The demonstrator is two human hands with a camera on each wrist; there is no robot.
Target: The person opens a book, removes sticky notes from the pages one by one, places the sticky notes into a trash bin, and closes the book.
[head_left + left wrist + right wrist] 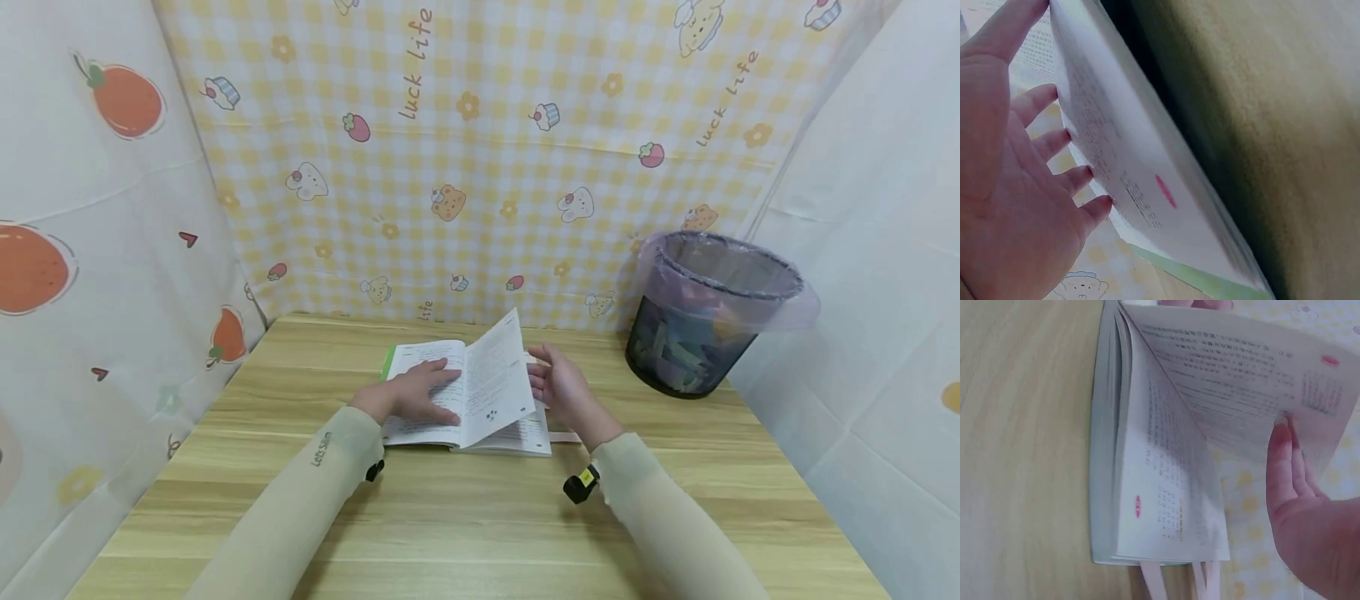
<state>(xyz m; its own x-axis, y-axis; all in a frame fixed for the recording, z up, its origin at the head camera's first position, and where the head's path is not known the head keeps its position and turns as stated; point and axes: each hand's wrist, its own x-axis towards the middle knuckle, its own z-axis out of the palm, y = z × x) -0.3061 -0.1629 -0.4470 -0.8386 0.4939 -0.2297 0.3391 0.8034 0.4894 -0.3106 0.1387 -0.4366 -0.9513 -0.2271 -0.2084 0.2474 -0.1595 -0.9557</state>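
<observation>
An open book (420,427) with a green cover edge lies on the wooden table. My left hand (415,392) rests on its left page with fingers spread; in the left wrist view the fingertips (1099,209) touch the printed paper. One page (498,379) stands raised at a slant over the right half. My right hand (567,387) is beside that page's outer edge. Seen from the right wrist, its straight fingers (1280,456) touch the underside of the raised page (1235,375). Pale pink ribbons (1155,581) stick out from the book's edge.
A dark bin (663,354) lined with a translucent purple bag stands at the table's back right, with colourful scraps inside. A yellow checked cloth (487,233) hangs behind the table (450,525), and white printed cloths hang on both sides.
</observation>
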